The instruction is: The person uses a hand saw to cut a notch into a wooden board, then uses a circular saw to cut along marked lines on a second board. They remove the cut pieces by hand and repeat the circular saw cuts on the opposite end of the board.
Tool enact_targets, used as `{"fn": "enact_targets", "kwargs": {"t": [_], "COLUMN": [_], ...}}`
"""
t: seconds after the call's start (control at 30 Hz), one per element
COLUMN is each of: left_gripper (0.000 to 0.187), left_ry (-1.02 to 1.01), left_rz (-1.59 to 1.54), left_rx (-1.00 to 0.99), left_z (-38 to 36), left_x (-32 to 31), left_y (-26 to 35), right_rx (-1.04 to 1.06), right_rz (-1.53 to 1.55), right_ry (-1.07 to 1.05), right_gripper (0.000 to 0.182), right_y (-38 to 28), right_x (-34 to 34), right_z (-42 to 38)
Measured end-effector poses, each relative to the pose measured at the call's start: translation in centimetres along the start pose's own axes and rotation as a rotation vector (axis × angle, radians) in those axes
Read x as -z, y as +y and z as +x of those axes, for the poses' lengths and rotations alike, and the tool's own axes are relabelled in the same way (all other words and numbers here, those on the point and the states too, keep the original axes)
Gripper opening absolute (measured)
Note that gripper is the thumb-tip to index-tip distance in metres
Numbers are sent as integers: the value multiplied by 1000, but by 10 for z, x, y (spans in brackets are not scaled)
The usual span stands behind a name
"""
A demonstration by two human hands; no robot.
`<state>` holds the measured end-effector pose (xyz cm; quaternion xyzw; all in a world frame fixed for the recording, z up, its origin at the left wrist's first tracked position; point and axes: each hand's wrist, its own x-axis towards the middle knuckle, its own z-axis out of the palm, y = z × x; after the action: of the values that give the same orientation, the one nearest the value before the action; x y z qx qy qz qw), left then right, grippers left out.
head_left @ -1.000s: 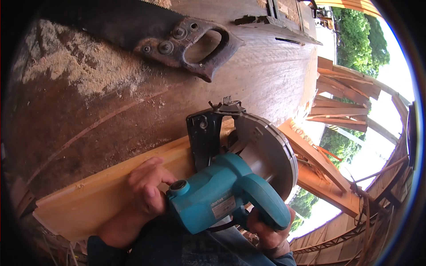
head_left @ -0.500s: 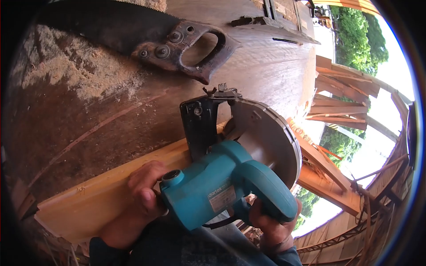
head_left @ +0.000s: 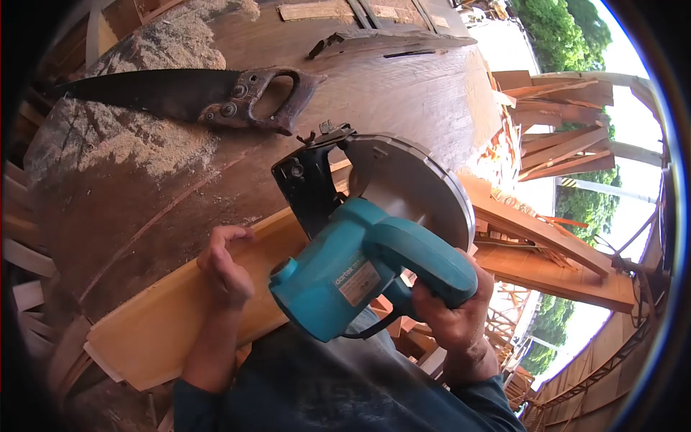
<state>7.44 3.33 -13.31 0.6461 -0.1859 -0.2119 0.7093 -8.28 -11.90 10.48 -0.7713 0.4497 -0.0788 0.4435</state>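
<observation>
A teal circular saw (head_left: 338, 270) with a grey blade guard (head_left: 421, 191) and a black base plate (head_left: 306, 180) fills the middle of the head view. My right hand (head_left: 457, 302) is wrapped round its rear handle. The saw's base overlaps the far end of a pale wooden board (head_left: 162, 317), which lies along the near edge of the workbench. Left of the motor housing, my left hand (head_left: 229, 266) hovers over the board, fingers apart and holding nothing. Beyond them a handsaw (head_left: 187, 97) with a worn wooden handle lies flat.
Sawdust (head_left: 137, 137) is heaped around the handsaw on the dark workbench (head_left: 137, 205). A rough wood strip (head_left: 389, 45) lies at the bench's far side. Stacked planks (head_left: 565, 129) and a leaning beam (head_left: 547, 223) stand to the right.
My left hand has come off the front of the circular saw and opened. The view has shifted, showing more of the bench and handsaw. My right hand keeps its grip.
</observation>
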Motion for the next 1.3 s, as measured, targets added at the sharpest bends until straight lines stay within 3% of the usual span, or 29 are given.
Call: {"fn": "enact_targets", "kwargs": {"t": [0.13,0.37,0.57,0.7,0.73,0.8,0.83,0.87,0.9,0.93,1.03,1.1,1.2,1.3], "left_gripper": [17,25,24,27,28,27,25,23,23,22,22,24,26,27], "left_ry": [28,16,-30,-135,-193,-333,-446,-551,-568,-585,-512,-398,-628,-581], "left_rz": [357,740,939,852,835,749,888,1025,1071,1115,1101,955,915,919], "left_rx": [-49,-30,0,-43,-77,-157,-119,-86,-79,-69,-87,-67,-56,-60], "left_z": [4,8,11,34,43,63,70,78,84,88,85,74,47,29], "left_x": [-15,-44,-51,-79,-98,-129,-143,-154,-160,-163,-171,-177,-178,-180], "left_y": [4,14,10,-2,-3,-14,-8,0,0,-6,-1,11,20,24], "right_rx": [-79,346,379,405,351,623,751,697,764,744,377,332,317,286], "right_rz": [-85,-389,-439,-489,-527,-526,-525,-502,-462,-328,-277,-214,-121,-108], "right_ry": [16,50,88,105,44,363,526,483,505,380,-4,16,89,141], "right_gripper": [28,34,33,34,43,51,55,64,63,61,62,64,60,55], "right_y": [32,127,144,153,151,160,165,171,179,198,246,267,270,263], "right_x": [78,125,113,101,103,92,84,76,66,50,10,-9,-14,-13], "right_z": [10,131,168,161,159,138,124,101,76,57,11,-2,-10,-18]}}
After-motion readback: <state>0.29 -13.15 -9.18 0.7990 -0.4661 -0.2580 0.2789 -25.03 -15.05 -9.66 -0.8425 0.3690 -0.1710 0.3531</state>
